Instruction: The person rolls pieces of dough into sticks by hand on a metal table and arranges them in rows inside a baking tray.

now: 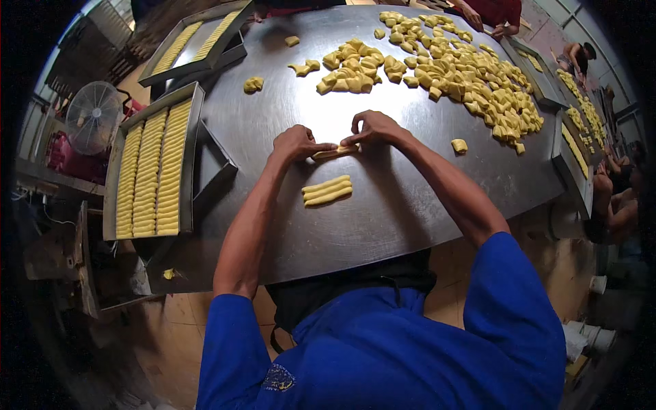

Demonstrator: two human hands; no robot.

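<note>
Both my hands are over the middle of the metal table, working on one strip of yellow dough. My left hand pinches the strip's left part with thumb and fingers. At its right end my right hand grips it, the fingers bent and the tips close to the left thumb. Part of the strip is hidden under the fingertips. Just nearer to me, a few rolled dough sticks lie side by side, touching each other. No hand is on them.
A big heap of cut dough pieces covers the far right of the table, with a smaller pile beside it. Trays of rolled dough rest at the left edge. A fan stands beyond. Other people work across and at right.
</note>
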